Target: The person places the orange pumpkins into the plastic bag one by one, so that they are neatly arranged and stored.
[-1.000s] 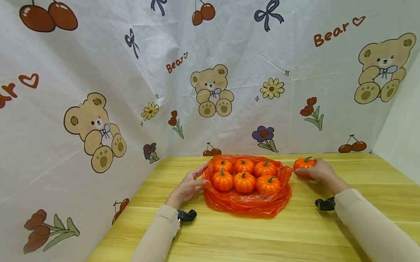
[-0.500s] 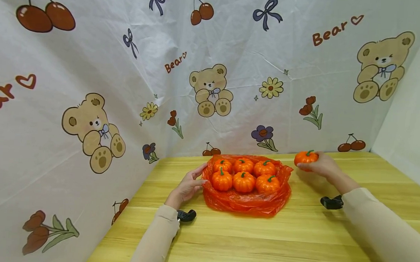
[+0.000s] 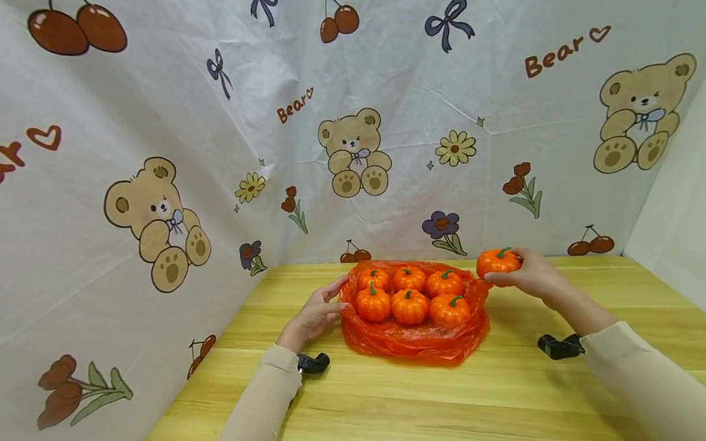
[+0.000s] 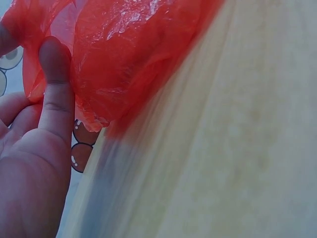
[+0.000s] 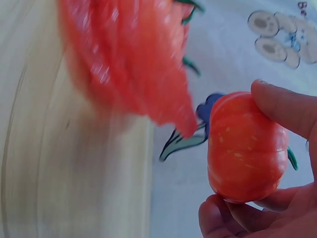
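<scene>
In my right hand (image 3: 534, 275) I grip a small orange toy pumpkin (image 3: 497, 264) with a green stem, raised above the table beside the bag's right edge. The right wrist view shows the thumb on one side of this pumpkin (image 5: 247, 148) and curled fingers on the other. A red plastic bag (image 3: 407, 346) lies wide open on the table, with several like pumpkins (image 3: 410, 307) in two rows inside. At its left side my left hand (image 3: 314, 316) holds the rim; in the left wrist view the thumb lies over the bag (image 4: 129, 59) and the other fingers are partly behind it.
The wooden table (image 3: 381, 410) runs back to a white cloth (image 3: 387, 66) printed with bears, flowers and cherries. The cloth also covers the left side, and a plain white wall (image 3: 692, 213) stands at the right. Black wrist devices (image 3: 561, 346) sit under both forearms.
My right hand has lifted the pumpkin off the table and brought it left, close to the bag's right edge. The left hand and the bag stay in place.
</scene>
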The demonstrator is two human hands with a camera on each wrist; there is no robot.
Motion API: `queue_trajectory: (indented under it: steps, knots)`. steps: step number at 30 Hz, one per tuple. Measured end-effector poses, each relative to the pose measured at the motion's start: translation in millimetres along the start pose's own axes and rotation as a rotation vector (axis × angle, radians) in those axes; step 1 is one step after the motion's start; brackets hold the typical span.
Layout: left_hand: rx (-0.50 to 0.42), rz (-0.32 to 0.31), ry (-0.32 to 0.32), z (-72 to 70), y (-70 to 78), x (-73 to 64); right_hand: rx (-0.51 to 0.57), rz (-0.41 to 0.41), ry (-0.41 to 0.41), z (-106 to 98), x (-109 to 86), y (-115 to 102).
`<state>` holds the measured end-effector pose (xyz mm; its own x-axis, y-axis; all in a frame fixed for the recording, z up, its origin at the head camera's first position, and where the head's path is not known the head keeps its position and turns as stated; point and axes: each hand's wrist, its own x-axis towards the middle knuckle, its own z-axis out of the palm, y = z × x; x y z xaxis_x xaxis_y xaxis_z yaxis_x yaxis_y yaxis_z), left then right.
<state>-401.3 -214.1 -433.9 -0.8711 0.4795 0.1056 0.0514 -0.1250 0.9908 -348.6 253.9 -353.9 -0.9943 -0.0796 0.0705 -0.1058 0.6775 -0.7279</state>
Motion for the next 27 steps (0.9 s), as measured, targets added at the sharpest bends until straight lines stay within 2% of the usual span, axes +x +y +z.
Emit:
queue_trajectory:
  steps: [16,27]
  knots:
    - [-0.004,-0.003,0.008,0.9,0.8,-0.1,0.054,-0.056,-0.125,22,-10.5,-47]
    - [-0.002,0.007,0.048,-0.2,-1.8,1.4,0.075,-0.111,-0.214,46,-14.0,-71]
